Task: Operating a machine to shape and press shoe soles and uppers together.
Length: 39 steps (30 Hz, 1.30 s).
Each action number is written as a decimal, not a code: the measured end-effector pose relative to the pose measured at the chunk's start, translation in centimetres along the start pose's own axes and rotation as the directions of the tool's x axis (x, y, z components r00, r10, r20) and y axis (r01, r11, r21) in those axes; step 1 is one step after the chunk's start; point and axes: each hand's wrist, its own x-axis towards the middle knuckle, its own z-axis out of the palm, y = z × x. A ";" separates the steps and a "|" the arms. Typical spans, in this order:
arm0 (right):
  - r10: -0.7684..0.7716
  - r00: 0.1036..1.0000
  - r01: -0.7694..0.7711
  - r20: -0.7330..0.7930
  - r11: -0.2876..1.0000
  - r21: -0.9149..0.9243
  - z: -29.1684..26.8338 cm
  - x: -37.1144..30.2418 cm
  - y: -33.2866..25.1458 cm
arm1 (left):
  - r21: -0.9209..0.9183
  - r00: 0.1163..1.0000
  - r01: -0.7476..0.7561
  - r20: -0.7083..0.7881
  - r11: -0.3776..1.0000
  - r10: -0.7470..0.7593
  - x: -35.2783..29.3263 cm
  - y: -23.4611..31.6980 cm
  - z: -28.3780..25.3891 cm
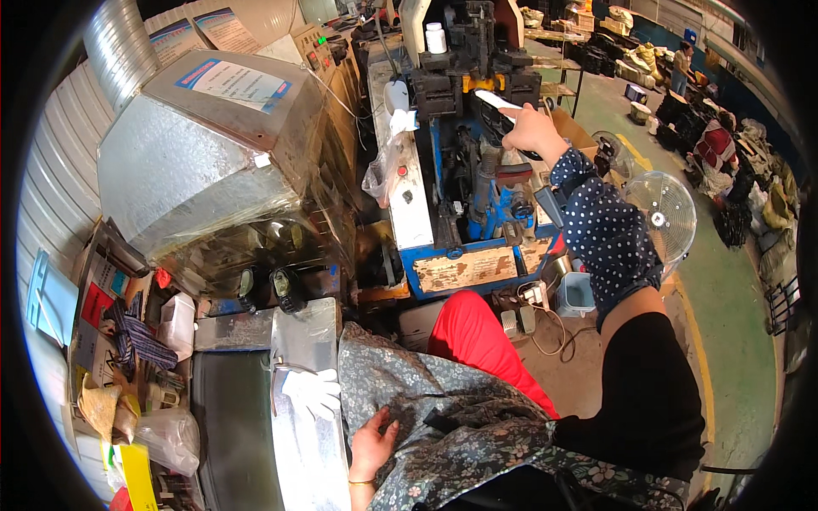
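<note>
My right hand (533, 129) reaches forward to the blue and black machine (486, 183). Its fingers are closed around a long dark piece with a white top (497, 102), which looks like an upturned shoe, though the hand and machine hide part of it. A dotted sleeve cover (609, 226) is on that forearm. My left hand (372, 447) is low down, by the flowered apron (443, 409), with its fingers loosely apart and nothing visible in them. Near it, a white glove (313, 393) lies on the metal ledge.
Two dark shoes (287, 289) stand at the mouth of the metal-hooded oven (221, 153), before a dark conveyor belt (232, 426). A white bottle (435, 37) tops the machine. To the right are a fan (660, 220), a grey bin (575, 295) and a distant person (681, 68).
</note>
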 end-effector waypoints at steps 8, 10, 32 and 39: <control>-0.058 0.995 0.042 -0.079 0.980 -0.193 1.0 0.1 -0.4 | 0.056 0.997 -0.081 0.011 0.995 0.081 -1.4 -0.3 -0.7; -0.074 0.995 0.068 -0.061 0.993 -0.101 -0.5 0.2 -0.6 | 0.052 0.997 -0.079 0.015 0.996 0.078 -1.4 0.1 -1.0; -0.050 0.971 0.025 -0.232 0.994 -0.109 7.8 -3.0 0.9 | -0.401 0.849 -0.128 -0.518 0.907 -0.109 2.6 -6.0 4.5; 0.013 0.964 -0.027 -0.265 0.998 -0.049 8.0 -2.8 1.1 | -0.525 0.876 -0.191 -0.472 0.830 -0.097 2.4 -6.1 4.4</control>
